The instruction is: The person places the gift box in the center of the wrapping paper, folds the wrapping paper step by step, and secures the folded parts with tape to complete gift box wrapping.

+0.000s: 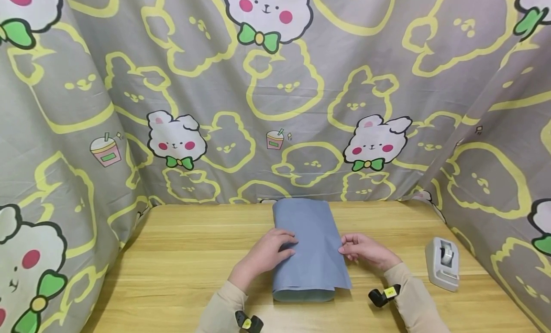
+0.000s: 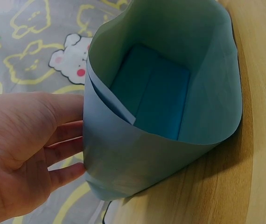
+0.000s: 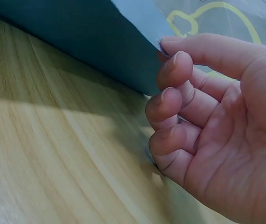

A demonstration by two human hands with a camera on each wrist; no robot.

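A blue-grey sheet of paper (image 1: 307, 256) lies wrapped into a wide, flattened tube on the table, its near end gaping. Deep inside the tube, the left wrist view shows a darker blue rectangular surface (image 2: 158, 93) with a straight line across it; what it belongs to cannot be told. My left hand (image 1: 267, 251) rests its fingers against the tube's left side and top. On the other side my right hand (image 1: 366, 250) pinches the paper's loose edge (image 3: 144, 23) between thumb and index finger, lifting it off the layer below. Its other fingers are curled beneath.
To the right on the wooden table (image 1: 193, 256) stands a grey tape dispenser (image 1: 444, 265) with a roll in it. A patterned grey curtain (image 1: 267, 103) hangs behind the table and along both sides. Each wrist carries a small black camera (image 1: 379, 297).
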